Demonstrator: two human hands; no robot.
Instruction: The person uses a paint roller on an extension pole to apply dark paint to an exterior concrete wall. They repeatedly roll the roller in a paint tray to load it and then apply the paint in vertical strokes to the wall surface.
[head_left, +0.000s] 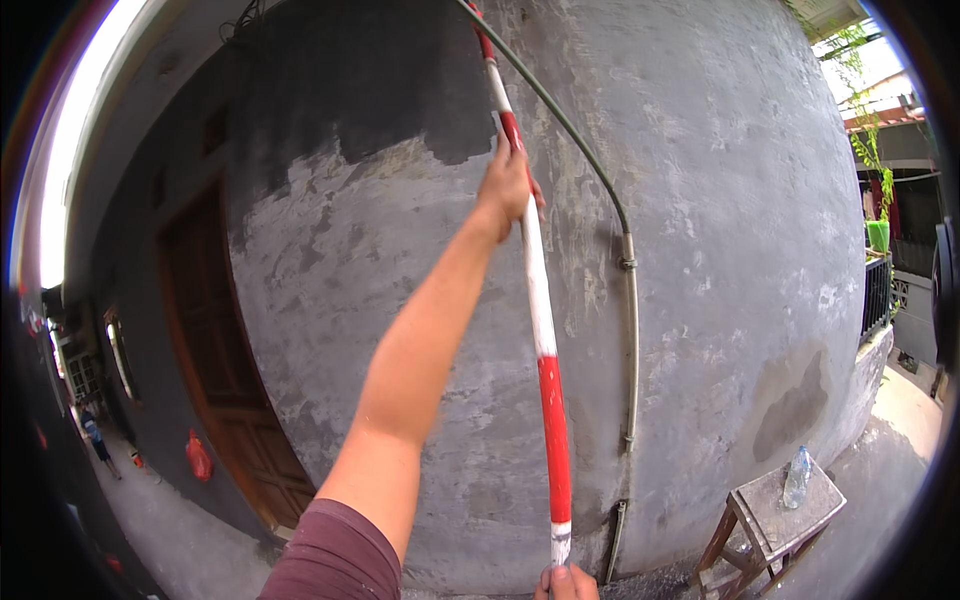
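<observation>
A long red-and-white striped pole (554, 435) runs nearly upright up the picture in front of a grey plastered wall (420, 315). High on the pole, my left hand (506, 184) is wrapped around a red band, arm stretched upward. My right hand (566, 583) grips the pole's lower white end at the bottom edge of the picture. The pole's top leaves the view, so what it carries is hidden. Dark grey paint (360, 82) with a ragged lower edge covers the upper wall left of the pole. A bent hose or cable (570, 127) passes close to the pole's upper part.
A pipe (631, 337) is clamped to the wall. At lower right, a wooden stool (750, 517) bears a clear plastic bottle (798, 478). On the left are a brown wooden door (217, 337), a red plastic bag (198, 456) and a distant person (96, 439) in the alley.
</observation>
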